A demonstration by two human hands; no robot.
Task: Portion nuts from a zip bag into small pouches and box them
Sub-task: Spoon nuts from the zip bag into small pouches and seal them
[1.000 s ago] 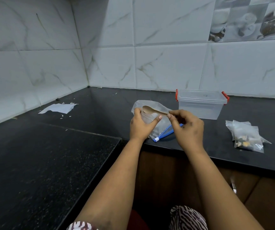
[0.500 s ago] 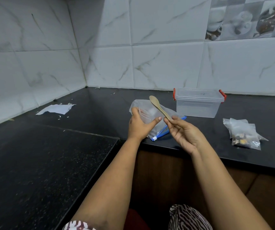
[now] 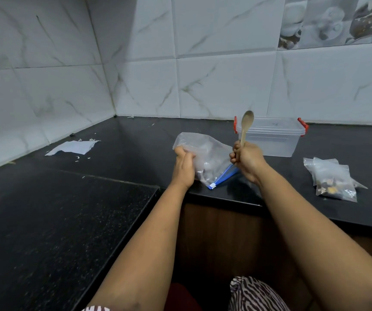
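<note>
A clear zip bag (image 3: 207, 157) with a blue zip strip lies on the black counter near its front edge. My left hand (image 3: 184, 166) grips the bag's left side. My right hand (image 3: 246, 161) holds a wooden spoon (image 3: 246, 126) by its handle, bowl pointing up, just right of the bag. Behind the spoon stands a clear plastic box (image 3: 272, 139) with red latches, its lid on. Small filled pouches (image 3: 329, 179) lie in a pile at the right.
A torn white paper (image 3: 74, 147) with scraps lies at the back left of the black counter (image 3: 68, 221). Tiled walls close the corner behind. The counter steps around a brown cabinet front below my arms.
My right hand drew the spoon out of the bag's mouth and raised it upright in a fist. My left hand shifted its grip on the bag.
</note>
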